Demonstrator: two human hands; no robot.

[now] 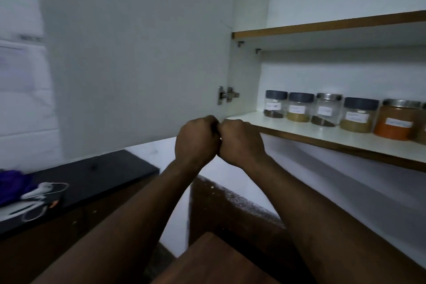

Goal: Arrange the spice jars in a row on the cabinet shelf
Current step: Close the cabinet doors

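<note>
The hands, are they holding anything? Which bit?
Nothing that shows. The left hand and right hand are curled fists touching each other; the spice jars stand untouched on the shelf.

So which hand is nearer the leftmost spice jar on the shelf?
Right. The right hand is below-left of the leftmost jar, by the front corner of the shelf; the left hand presses against it from farther left.

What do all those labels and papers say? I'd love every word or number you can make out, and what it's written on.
No text here is legible.
White labels on the spice jars: handwriting, all too blurred to read.
Paper sheet on the left wall: a dark heading and faint print, too blurred to read.
No other words, brands or numbers show.
</note>
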